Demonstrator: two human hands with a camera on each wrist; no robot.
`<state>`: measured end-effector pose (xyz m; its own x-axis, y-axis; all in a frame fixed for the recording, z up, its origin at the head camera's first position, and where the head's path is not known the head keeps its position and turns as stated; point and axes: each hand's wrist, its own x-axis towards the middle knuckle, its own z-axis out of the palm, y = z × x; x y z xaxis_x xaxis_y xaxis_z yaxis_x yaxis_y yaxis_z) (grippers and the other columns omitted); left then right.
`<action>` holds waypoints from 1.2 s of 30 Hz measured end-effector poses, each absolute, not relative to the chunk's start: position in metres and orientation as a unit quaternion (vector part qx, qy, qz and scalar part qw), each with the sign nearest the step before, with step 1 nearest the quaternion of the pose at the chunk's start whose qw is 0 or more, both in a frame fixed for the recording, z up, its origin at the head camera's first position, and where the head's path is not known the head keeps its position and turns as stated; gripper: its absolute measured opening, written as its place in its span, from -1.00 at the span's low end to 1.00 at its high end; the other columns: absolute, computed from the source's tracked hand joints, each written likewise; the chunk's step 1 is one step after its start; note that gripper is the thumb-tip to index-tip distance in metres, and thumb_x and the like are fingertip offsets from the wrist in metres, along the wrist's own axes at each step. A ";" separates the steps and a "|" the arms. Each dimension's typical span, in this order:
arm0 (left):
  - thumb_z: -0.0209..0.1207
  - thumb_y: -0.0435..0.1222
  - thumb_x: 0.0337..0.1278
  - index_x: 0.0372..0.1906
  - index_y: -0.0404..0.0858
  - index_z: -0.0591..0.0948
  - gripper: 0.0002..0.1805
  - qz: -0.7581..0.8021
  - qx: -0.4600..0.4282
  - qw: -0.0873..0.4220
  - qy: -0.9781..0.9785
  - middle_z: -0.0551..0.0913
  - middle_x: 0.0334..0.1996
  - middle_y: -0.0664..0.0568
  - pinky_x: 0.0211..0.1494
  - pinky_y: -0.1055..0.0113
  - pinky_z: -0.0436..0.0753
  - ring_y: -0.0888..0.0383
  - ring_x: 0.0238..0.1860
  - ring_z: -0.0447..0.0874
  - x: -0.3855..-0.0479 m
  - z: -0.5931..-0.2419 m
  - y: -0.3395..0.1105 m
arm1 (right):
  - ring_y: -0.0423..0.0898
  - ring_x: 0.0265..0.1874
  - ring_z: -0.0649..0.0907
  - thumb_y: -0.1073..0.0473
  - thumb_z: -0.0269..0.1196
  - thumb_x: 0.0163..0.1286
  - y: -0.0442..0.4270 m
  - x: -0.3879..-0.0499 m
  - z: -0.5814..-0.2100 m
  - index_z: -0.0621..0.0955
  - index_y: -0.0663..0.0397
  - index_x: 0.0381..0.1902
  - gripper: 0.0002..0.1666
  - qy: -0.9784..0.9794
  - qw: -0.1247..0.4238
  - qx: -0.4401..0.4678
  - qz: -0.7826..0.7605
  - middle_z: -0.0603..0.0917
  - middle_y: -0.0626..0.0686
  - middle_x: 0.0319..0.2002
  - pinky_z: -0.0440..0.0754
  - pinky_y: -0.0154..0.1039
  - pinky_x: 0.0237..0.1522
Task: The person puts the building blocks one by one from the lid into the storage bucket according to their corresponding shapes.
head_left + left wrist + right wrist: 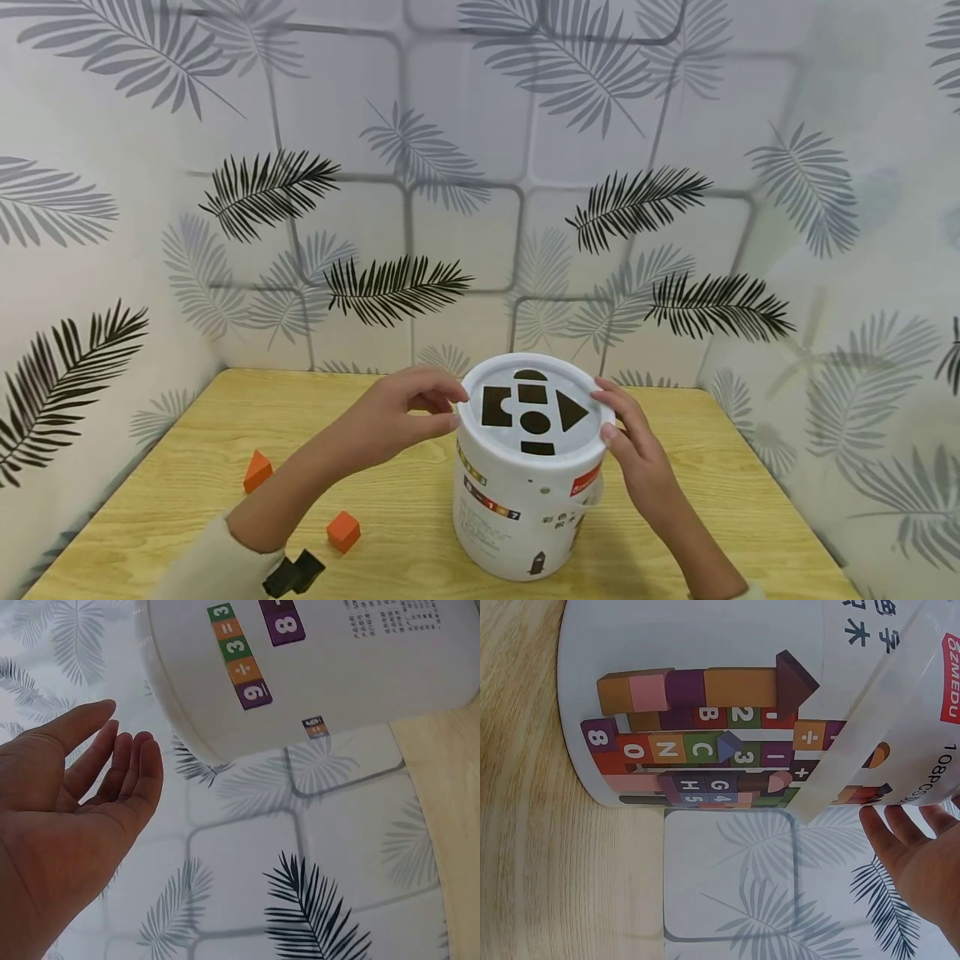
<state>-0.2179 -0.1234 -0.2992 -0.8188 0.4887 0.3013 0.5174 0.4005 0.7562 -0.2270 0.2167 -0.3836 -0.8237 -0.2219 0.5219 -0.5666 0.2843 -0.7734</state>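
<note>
Bucket (517, 508): white, upright on the table (712, 483), right of centre, a hand at each side of its top.
Lid (552, 410): sits on the bucket; cutouts dark, contents I can't make out.
Right hand (636, 450): fingertips and thumb at the lid's rim, fingers fairly straight, not wrapped round it.
Left hand (390, 412): fingers loosely bent, holding nothing; left wrist view shows a gap to the bucket.
Tip risk: I judge a push from the right alone could rock or slide the bucket leftward.
Handle (874, 712): lies along the bucket's side below the right hand; might snag a finger.
Orange cube (343, 532), orange wedge (258, 472): either side of the left forearm; lowering it could knock them.
Edges: wall (465, 225) behind the table limits reach.
Open room: bare wood right of the bucket; I'd shift that way.
</note>
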 end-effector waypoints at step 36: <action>0.34 -0.32 0.23 0.16 -0.44 0.55 -0.54 -0.500 -0.176 -0.187 -0.827 0.57 0.09 -0.20 -0.11 0.28 0.66 0.03 -0.04 0.57 -0.205 -0.442 -0.264 | -0.41 0.47 0.17 0.23 -0.10 0.63 0.217 -0.227 -0.382 0.38 0.07 0.41 -0.54 -0.785 0.157 0.244 0.547 0.21 0.04 0.54 0.27 -0.60 0.29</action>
